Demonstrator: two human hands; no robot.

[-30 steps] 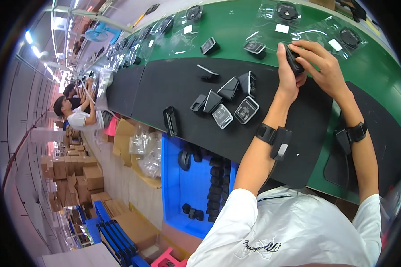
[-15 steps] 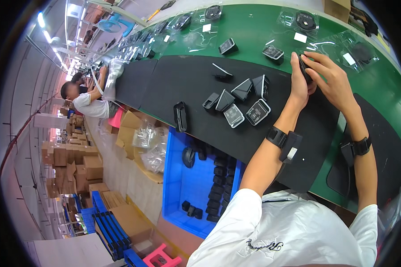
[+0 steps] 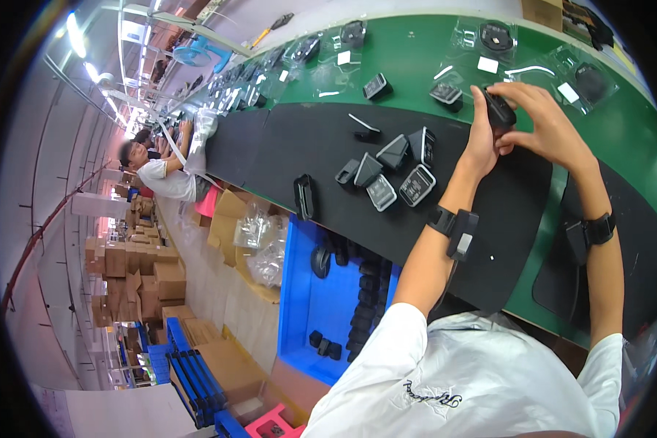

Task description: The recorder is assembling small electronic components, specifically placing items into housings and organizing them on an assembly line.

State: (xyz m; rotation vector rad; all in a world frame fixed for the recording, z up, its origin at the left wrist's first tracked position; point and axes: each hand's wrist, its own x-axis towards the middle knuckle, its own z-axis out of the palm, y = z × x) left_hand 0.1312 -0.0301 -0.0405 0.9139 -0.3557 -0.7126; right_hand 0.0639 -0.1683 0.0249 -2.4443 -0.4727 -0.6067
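Lower right of frame: I note dark script (image 3: 433,398) on the white shirt (image 3: 518,365). Centre: pale print (image 3: 417,184) on black devices (image 3: 380,193), too small to read.

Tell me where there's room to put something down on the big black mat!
The black mat looks bare right of the left forearm, up to the green tabletop, except a tiny white speck. Another patch lies between the long black piece and the green tabletop beyond. The middle is crowded: black parts are bunched there.

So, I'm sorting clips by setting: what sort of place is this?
Likely a factory workshop: a long green workbench lined with black parts, a blue bin holding black pieces, and stacked cardboard boxes.
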